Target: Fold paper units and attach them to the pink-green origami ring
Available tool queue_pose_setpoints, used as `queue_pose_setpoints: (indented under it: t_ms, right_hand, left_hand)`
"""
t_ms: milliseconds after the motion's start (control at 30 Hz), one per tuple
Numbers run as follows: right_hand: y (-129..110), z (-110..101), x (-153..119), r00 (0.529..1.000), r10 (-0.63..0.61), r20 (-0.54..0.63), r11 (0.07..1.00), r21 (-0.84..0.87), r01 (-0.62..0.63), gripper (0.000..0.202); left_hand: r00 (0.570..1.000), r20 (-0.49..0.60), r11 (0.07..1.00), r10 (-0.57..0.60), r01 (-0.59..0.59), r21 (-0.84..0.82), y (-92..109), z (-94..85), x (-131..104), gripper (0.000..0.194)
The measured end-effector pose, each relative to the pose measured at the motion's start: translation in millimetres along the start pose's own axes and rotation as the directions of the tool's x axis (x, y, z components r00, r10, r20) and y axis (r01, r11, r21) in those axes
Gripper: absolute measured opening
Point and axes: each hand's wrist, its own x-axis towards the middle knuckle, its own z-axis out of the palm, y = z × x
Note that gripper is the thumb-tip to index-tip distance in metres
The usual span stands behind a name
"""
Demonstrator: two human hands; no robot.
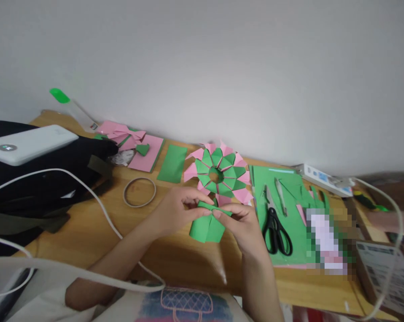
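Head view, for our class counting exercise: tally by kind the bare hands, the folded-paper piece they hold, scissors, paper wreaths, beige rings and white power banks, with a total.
Bare left hand and right hand: 2
Green folded-paper piece: 1
Black-handled metal scissors: 1
Pink-and-green folded-paper wreath: 1
Beige round ring: 1
White rectangular power bank: 1
Total: 7

The folded green piece you hold (208, 229) is matt paper, smooth and creased crisply; the pink-and-green ring (202, 167) beyond it looks like the same dull-finished paper. Beneath them your table (178, 261) shows grained wood with a slight sheen. Your scissors (272, 213) pair metal blades with 2 smooth black plastic handles. To your left, the white power bank (37, 141) is smooth plastic, lying on soft, matt black cloth (84, 152). Your wall (202, 67) looks smooth and matt.
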Motion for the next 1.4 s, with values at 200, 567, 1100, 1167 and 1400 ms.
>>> queue_pose_setpoints:
  t_ms: [200, 567, 1100, 1167, 1400]
  right_hand:
    - [-0.7, -1.8, -2.1, 1.000, 0.021, 0.014, 1.000, 0.007, -0.021, 0.008]
    - [-1.6, 5.9, -2.5, 0.996, 0.010, -0.085, 1.000, 0.025, -0.008, 0.008]
    - [-1.4, 7.7, -16.4, 0.988, -0.153, 0.019, 0.960, -0.234, 0.153, 0.009]
    - [-0.4, 6.4, -17.9, 0.986, -0.157, 0.053, 0.953, -0.255, 0.165, 0.011]
    - [12.6, 9.9, -22.8, 0.986, -0.165, -0.010, 0.966, -0.204, 0.160, 0.017]
  left_hand:
    - [1.000, 0.017, 1.000, -0.014, 0.014, 0.002, -2.7, 0.1, 0.2, 0.016]
    - [1.000, 0.012, 1.000, 0.008, -0.008, 0.000, 0.5, 1.4, -0.9, 0.020]
    - [0.985, 0.167, 0.969, -0.031, -0.012, 0.249, -2.1, -10.4, -10.4, 0.022]
    - [0.981, 0.188, 0.966, -0.040, -0.010, 0.259, -2.0, -12.0, -10.7, 0.021]
    - [0.997, 0.018, 0.991, -0.075, 0.076, -0.110, -10.1, -1.2, -7.0, 0.024]
